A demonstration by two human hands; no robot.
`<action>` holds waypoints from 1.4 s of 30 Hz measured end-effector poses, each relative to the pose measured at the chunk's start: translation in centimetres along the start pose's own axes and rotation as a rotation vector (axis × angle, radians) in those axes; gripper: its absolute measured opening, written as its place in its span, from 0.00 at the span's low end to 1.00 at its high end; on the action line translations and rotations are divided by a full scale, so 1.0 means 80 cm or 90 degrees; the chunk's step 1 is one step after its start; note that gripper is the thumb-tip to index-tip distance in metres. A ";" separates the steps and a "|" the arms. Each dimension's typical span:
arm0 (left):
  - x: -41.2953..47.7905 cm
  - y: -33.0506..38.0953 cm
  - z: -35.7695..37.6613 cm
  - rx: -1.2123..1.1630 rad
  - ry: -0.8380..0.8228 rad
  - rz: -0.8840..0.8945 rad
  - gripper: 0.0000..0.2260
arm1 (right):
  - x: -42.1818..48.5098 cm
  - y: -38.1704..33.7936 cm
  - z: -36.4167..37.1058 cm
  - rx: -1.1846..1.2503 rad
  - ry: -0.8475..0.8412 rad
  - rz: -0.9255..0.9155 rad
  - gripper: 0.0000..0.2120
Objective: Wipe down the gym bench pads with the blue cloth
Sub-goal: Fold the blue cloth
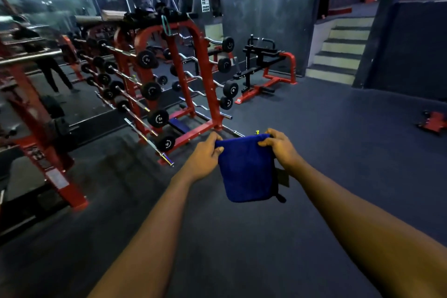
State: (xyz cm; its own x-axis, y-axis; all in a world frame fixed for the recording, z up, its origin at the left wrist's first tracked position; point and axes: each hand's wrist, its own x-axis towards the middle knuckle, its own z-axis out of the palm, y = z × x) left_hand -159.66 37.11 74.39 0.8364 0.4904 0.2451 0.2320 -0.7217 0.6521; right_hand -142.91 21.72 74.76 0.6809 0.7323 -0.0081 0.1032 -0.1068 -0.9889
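Note:
The folded blue cloth (246,169) hangs in front of me over the dark gym floor. My left hand (205,155) pinches its upper left corner. Its upper right corner is gripped by my right hand (281,147). Both arms are stretched forward. A black pad (26,176) on a red frame shows at the left edge, partly cut off. No other bench pad is clearly visible.
A red barbell rack (191,68) with several fixed-weight bars stands ahead left, mirrored behind. A red and black machine (266,68) sits by the grey wall. Stairs (338,53) rise at the right. A small red item (434,121) lies on the floor at far right.

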 end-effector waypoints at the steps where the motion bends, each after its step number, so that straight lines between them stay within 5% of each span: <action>1: 0.038 -0.017 0.006 0.004 -0.004 0.005 0.01 | 0.042 0.007 -0.003 0.002 0.000 -0.001 0.12; 11: 0.363 -0.102 0.020 0.014 -0.023 -0.029 0.12 | 0.393 0.016 -0.036 0.024 0.005 0.021 0.12; 28: 0.836 -0.364 0.065 0.022 -0.133 -0.023 0.03 | 0.868 0.096 -0.011 0.009 0.089 0.126 0.13; 42: 1.133 -0.565 0.268 0.043 -0.313 -0.111 0.05 | 1.184 0.313 -0.054 0.097 0.174 0.323 0.16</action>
State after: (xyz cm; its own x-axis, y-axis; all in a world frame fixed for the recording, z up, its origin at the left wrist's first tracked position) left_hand -83.68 103.71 51.81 0.9131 0.3301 -0.2393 0.4063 -0.6874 0.6020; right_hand -72.70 85.53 49.91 0.7819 0.4134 -0.4667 -0.3752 -0.2859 -0.8818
